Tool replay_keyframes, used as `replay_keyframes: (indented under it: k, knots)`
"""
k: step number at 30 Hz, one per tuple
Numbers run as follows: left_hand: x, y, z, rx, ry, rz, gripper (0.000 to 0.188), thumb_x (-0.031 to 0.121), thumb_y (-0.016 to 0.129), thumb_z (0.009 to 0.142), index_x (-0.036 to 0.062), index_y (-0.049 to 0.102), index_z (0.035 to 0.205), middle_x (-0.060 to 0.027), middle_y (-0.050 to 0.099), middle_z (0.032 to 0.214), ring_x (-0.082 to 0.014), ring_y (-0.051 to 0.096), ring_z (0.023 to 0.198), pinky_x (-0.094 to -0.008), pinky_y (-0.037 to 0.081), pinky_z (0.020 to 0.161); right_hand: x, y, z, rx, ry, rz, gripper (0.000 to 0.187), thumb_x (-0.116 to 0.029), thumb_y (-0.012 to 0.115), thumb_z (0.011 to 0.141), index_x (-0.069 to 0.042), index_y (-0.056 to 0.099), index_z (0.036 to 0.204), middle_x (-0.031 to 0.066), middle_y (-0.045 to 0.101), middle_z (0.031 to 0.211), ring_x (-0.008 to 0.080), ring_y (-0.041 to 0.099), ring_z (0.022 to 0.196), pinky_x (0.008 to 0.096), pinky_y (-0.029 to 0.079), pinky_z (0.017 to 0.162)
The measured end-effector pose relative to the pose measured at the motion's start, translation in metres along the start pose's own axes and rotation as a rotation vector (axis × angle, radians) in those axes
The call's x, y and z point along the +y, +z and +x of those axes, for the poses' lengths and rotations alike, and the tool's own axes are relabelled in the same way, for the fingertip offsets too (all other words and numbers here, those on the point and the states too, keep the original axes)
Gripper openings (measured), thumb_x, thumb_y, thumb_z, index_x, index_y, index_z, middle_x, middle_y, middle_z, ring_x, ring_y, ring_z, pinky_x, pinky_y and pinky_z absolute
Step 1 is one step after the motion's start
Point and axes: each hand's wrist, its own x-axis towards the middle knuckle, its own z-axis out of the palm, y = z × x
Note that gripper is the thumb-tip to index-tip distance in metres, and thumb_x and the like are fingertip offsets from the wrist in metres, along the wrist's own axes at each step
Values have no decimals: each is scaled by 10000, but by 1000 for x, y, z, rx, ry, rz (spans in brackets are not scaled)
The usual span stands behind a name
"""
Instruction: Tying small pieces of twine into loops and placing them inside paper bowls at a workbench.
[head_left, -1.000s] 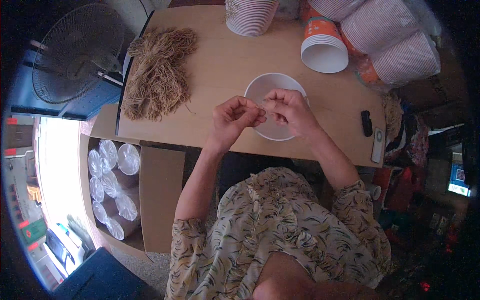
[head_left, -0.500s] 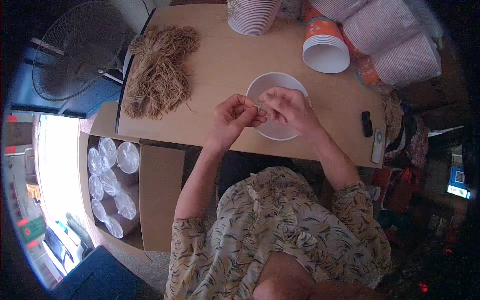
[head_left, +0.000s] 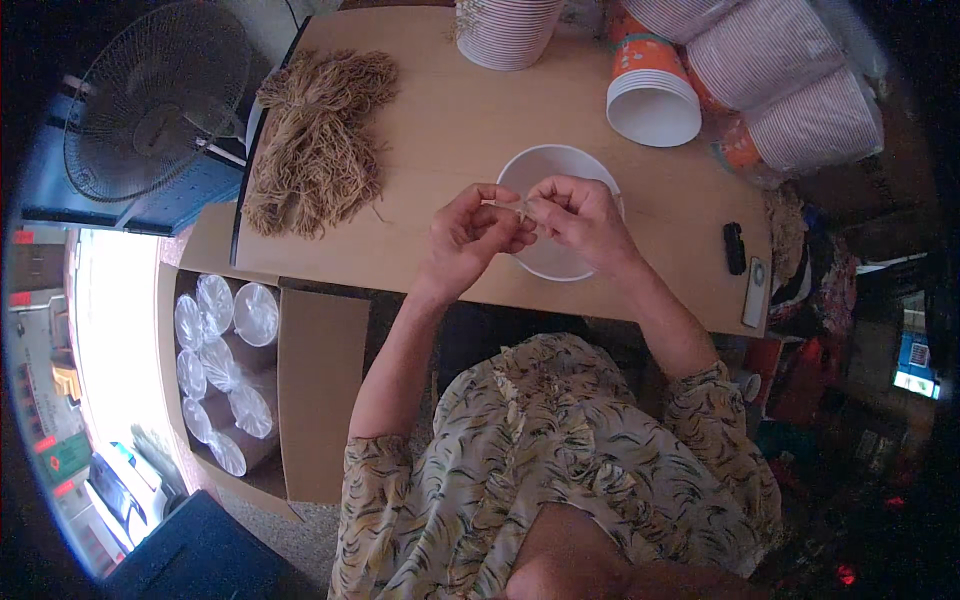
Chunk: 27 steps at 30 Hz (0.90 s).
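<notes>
My left hand (head_left: 463, 240) and my right hand (head_left: 590, 225) meet over the near part of an open white paper tub (head_left: 553, 262) on the table. Between their fingertips runs a short, thin, pale strand (head_left: 513, 206), pinched by both hands; its exact kind is too small to make out. The left fingers are curled, while the right thumb and forefinger press together. Further left on the table lies a big loose bundle of brown, crinkled strings (head_left: 318, 140).
A tall stack of white tubs (head_left: 507, 35) stands at the far edge. Orange and white tubs (head_left: 655, 100) lie at the back right, beside plastic-wrapped stacks (head_left: 770, 60). A black object (head_left: 735, 248) rests at right. Left of me, a carton (head_left: 325, 395) holds wrapped tubs; a fan (head_left: 160, 110) stands behind.
The left forefinger has straightened and lifted along the pale strand, which shows more plainly. My right hand has turned slightly, its fingers lower. The tub has shifted slightly right.
</notes>
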Motion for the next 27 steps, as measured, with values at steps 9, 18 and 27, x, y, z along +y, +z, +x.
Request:
replay_keyframes:
  k: [9, 18, 27]
  knots:
    - [-10, 10, 2, 137, 137, 210, 163, 26, 656, 923, -53, 605, 1057, -111, 703, 923, -164, 699, 821, -279, 584, 746, -3, -1, -1, 17, 5, -24, 111, -111, 625, 926, -4, 647, 909, -14, 624, 754, 45, 548, 652, 219, 450, 581]
    - [-10, 10, 0, 122, 119, 199, 118, 22, 606, 943, -66, 622, 1020, -109, 711, 876, -163, 712, 824, -279, 593, 743, -1, -4, -2, 117, -26, 18, 134, -140, 620, 929, -10, 652, 923, -37, 585, 720, 32, 511, 634, 214, 423, 571]
    - [-8, 11, -1, 100, 122, 211, 205, 49, 610, 950, -58, 630, 1123, -100, 710, 862, -152, 708, 805, -268, 582, 731, -4, -3, -2, 154, -66, 50, 132, -143, 621, 939, -14, 649, 946, -52, 566, 737, 26, 493, 649, 204, 407, 584]
